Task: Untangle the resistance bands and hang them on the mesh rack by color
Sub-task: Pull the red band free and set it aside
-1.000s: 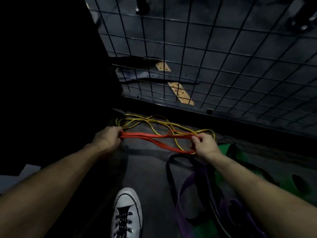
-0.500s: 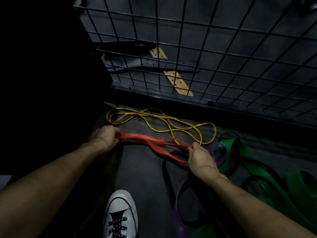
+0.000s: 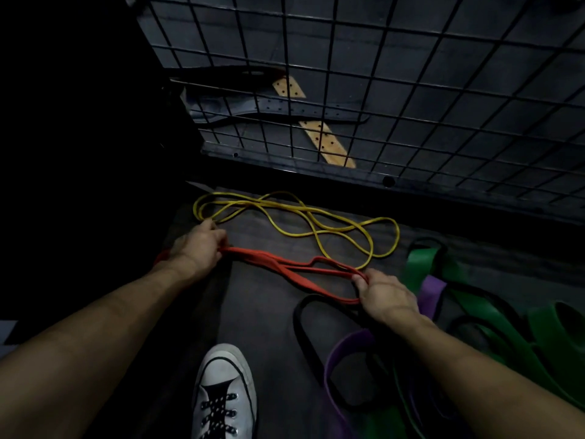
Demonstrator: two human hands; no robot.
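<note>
A red resistance band [image 3: 278,264] lies stretched across the dark floor between my hands. My left hand [image 3: 198,248] grips its left end, and my right hand [image 3: 384,293] pinches its right end. Thin yellow bands [image 3: 300,223] lie in loose loops just beyond the red one, apart from it except near its right end. The black mesh rack [image 3: 380,74] stands behind them. Green bands [image 3: 493,312], purple bands [image 3: 348,346] and a black band [image 3: 300,324] lie tangled at the right.
My white sneaker [image 3: 221,394] stands at the bottom centre. Behind the mesh lie a dark belt [image 3: 285,110] and a tan perforated strap [image 3: 326,142]. The left side is in deep shadow.
The red band has been pulled back toward me and now lies free of most of the yellow loops. My right hand moved down and right with it.
</note>
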